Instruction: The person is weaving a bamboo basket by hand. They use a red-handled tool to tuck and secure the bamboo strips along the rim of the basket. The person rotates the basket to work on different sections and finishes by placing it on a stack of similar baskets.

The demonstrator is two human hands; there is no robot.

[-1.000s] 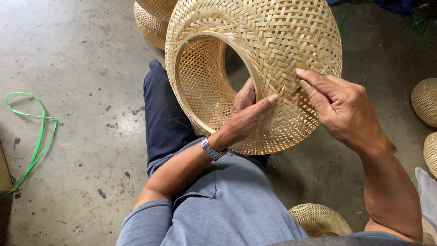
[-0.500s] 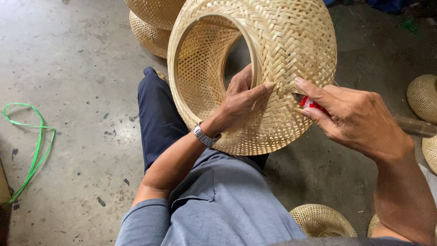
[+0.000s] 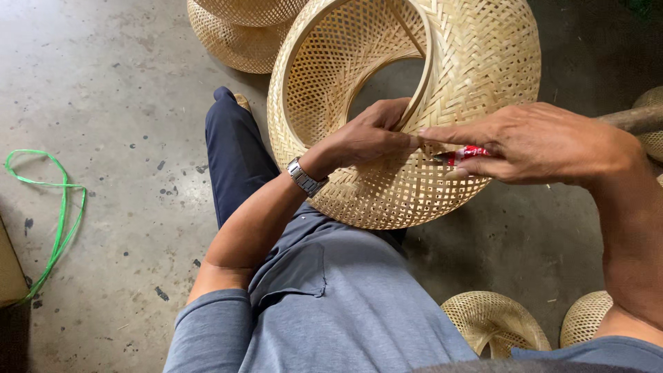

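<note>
Woven bamboo basket (image 3: 442, 103) rests tilted on the lap, left hand (image 3: 369, 138) pinching its inner rim strip (image 3: 420, 90) and right hand (image 3: 532, 141) pinching a small red tube (image 3: 464, 155) against the weave; loosening either pinch likely lets the strip spring free.

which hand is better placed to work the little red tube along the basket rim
Right. The right hand already holds the red tube, tip against the woven basket. The left hand is busy gripping the rim.

Concrete floor (image 3: 103, 83): baskets (image 3: 235, 41), green strap (image 3: 59, 207).
</note>
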